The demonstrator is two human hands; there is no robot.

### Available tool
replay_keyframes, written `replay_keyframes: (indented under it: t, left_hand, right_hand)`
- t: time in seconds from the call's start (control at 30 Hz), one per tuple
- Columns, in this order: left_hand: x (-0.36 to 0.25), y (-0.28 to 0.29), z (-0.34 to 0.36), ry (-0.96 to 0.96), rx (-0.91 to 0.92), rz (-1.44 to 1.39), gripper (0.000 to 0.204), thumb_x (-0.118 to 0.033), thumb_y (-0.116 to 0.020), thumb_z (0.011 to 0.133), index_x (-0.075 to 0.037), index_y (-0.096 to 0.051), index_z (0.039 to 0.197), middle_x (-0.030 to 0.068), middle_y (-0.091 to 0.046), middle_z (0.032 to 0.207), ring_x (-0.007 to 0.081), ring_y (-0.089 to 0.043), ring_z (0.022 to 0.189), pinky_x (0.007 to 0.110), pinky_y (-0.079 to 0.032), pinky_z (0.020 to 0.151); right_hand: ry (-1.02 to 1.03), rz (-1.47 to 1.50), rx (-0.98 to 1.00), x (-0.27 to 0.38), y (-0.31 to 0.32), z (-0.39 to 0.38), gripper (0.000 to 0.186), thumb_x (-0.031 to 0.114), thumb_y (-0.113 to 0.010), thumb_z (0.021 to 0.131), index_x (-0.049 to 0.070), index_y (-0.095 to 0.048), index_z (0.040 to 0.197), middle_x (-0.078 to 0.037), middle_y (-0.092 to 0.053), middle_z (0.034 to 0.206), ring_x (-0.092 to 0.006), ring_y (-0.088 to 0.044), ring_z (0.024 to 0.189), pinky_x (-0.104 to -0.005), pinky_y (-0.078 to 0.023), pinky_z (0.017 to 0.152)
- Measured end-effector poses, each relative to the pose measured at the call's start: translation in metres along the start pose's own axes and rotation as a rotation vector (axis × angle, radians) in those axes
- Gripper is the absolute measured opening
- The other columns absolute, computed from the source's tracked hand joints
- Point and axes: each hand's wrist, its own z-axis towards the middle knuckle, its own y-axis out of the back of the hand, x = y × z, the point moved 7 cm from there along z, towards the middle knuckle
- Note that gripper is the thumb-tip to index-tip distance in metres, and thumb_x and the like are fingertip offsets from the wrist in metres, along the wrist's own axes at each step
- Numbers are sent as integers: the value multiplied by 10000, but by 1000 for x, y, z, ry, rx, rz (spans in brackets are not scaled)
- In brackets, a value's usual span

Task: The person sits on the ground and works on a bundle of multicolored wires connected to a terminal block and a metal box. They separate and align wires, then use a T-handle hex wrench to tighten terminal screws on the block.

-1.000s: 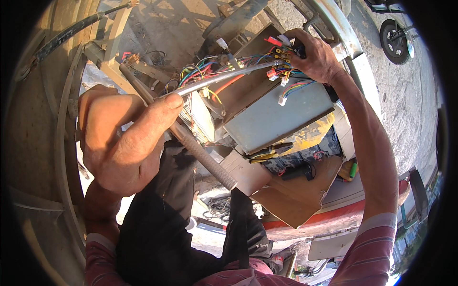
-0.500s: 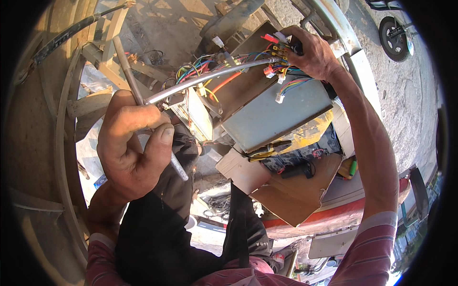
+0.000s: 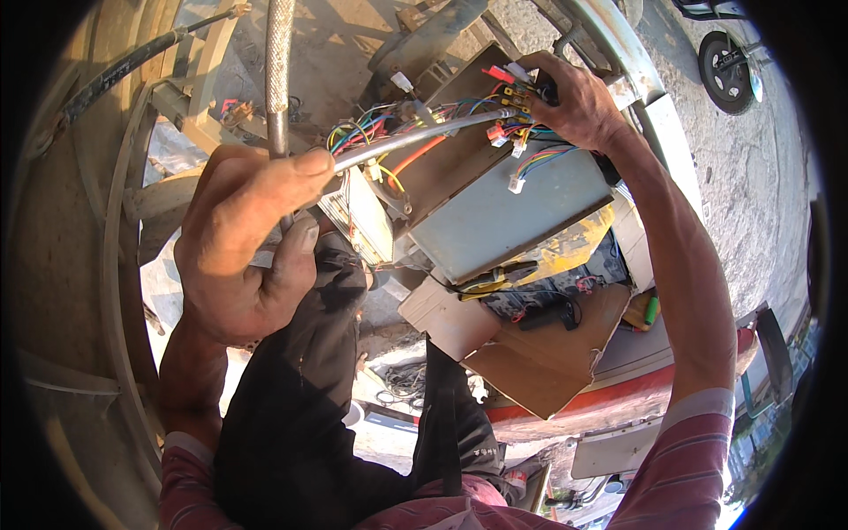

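My left hand is closed around the crossbar of a metal T-handle wrench. The crossbar stands nearly upright, its knurled end rising above the hand. From there the slim shaft runs right to the bundle of coloured wires and connectors, where its tip meets a crowd of red, yellow and white plugs. At that bundle my right hand is closed, thumb and fingers bent around the far end beside a dark part. What exactly its fingers grip is partly hidden. Below the plugs lies an open metal box.
A finned metal unit with wires sits left of the box. Nearer are a yellow battery-like case, pliers and a cardboard flap. Wooden framing borders the left; a metal rail runs at upper right.
My left hand has turned the wrench's crossbar: its knurled end, formerly pointing down to the right, now points up. The right hand has stayed at the connectors.
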Motion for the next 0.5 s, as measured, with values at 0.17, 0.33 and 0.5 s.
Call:
replay_keyframes:
  t: [0.17,0.33,0.5]
  left_hand:
    - [25,-30,-25,734,-86,-760,420,-102,-563,1054,120,-528,1409,23,-588,724,39,-476,625,205,-372,587]
    - [42,-28,-33,800,-118,-730,291,-145,-518,1105,67,-654,1252,-28,-491,623,19,-368,521,209,-296,484]
    - [44,-19,-40,756,-115,-737,281,-146,-525,1104,56,-658,1248,-18,-501,612,18,-362,510,207,-283,476]
  right_hand:
    - [-16,33,28,0,-1,1,579,323,-681,844,105,-617,1377,-174,-754,1152,-349,-731,1059,-455,-584,937]
    - [-7,7,44,-2,-2,1,667,330,-734,801,99,-590,1410,-184,-754,1163,-350,-733,1068,-454,-584,945]
    - [14,-41,51,-3,-3,-1,794,338,-796,745,97,-540,1457,-191,-749,1187,-356,-729,1090,-463,-576,963]
